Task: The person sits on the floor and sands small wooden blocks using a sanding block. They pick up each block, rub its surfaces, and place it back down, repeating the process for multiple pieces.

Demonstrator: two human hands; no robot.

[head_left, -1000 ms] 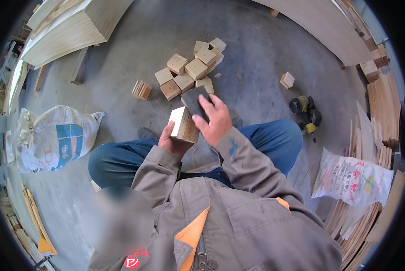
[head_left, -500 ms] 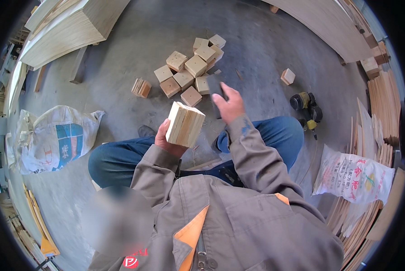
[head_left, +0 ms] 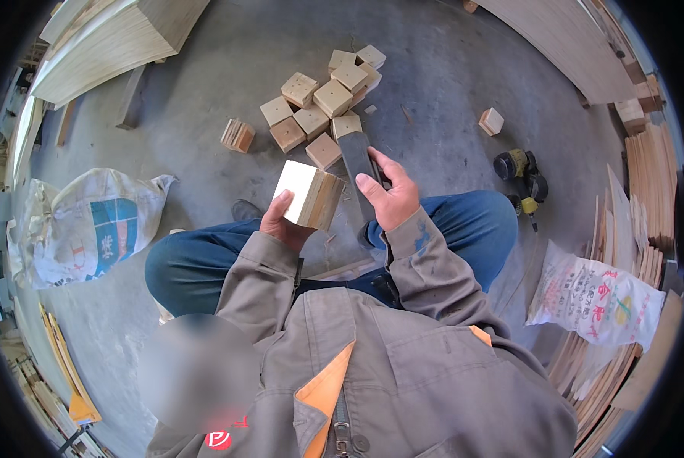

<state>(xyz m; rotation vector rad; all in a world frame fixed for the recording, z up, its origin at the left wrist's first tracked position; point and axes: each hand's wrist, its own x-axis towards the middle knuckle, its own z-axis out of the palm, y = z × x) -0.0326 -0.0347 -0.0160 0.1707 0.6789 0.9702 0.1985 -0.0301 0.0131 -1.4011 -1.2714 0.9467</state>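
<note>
My left hand [head_left: 281, 223] is closed round a layered wooden block [head_left: 310, 195], its thumb lying on the pale broad face. The block is tilted, and its striped plywood edge shows toward the right. My right hand [head_left: 395, 200] grips a long, flat, dark grey block [head_left: 355, 166] that looks like a sanding block, thumb on one side and fingers on the other. The two held blocks are apart, with a small gap between them. Just beyond my hands, a heap of similar wooden blocks [head_left: 332, 100] lies on the floor.
Single wooden blocks lie left [head_left: 238, 135] and right [head_left: 491, 121] of the heap. A yellow-and-black power tool [head_left: 518, 174] with a cord rests by my right knee. White sacks sit at the left [head_left: 90, 225] and right [head_left: 598, 298]. Stacked boards [head_left: 117, 53] stand at the far left.
The wooden block has been turned in my left hand, so its pale broad face now shows. My right hand has come slightly lower, and the dark block appears more fully.
</note>
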